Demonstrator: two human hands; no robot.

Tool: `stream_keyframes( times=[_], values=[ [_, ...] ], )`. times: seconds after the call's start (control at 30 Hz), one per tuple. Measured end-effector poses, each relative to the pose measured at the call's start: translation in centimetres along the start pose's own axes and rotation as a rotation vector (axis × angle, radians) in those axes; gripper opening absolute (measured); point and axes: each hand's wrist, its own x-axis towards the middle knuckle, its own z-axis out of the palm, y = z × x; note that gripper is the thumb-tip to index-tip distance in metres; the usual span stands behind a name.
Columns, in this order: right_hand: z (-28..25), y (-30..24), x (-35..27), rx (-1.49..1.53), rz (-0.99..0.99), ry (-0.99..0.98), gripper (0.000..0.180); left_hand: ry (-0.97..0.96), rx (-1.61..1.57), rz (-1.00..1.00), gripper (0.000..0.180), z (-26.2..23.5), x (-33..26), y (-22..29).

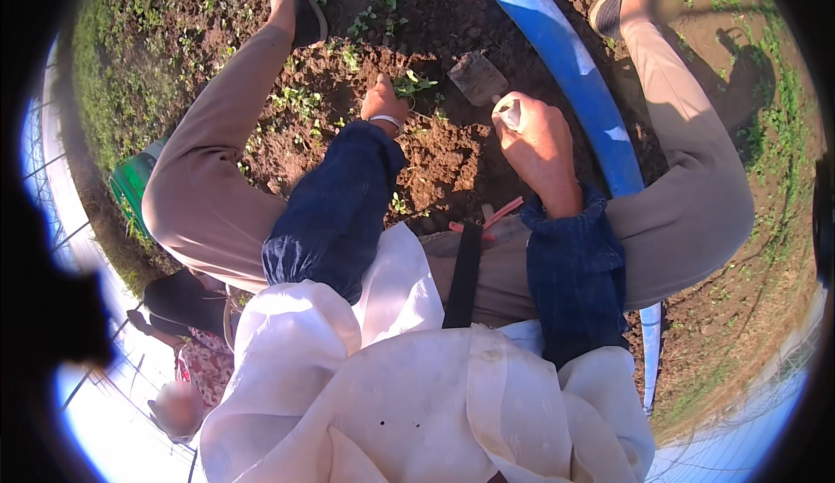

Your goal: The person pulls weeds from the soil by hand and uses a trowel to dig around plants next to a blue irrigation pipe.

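Observation:
My left hand (381, 105), with a pale band at the wrist, is down at the soil with its fingers curled in. A small leafy green plant (414, 84) shows at its right side, seemingly pinched by the fingers; the stem is hidden. To the right, my right hand (539, 139) is wrapped round the handle of a small hand trowel (478, 79). The trowel's flat, squarish, soil-stained blade points away from me to the left, over the brown earth. Most of the handle is covered by my fist.
A thick blue hose (578, 66) curves past my right hand and under my right leg. Low green plants (296, 99) grow across the soil at left. Something green (135, 183) stands beside my left knee. Another person (204, 361) is at lower left.

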Motion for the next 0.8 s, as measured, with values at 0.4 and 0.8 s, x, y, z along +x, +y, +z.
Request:
stream_keyframes(
  times=[0.4, 0.8],
  values=[
    [0.2, -0.2, 0.8, 0.039, 0.088, -0.022, 0.013, -0.204, -0.018, 0.002, 0.051, 2.5, 2.3, -1.6],
    [0.2, 0.4, 0.8, -0.006, 0.100, 0.006, 0.008, -0.088, -0.139, 0.068, 0.044, 3.3, 2.3, -1.7]
  ],
)
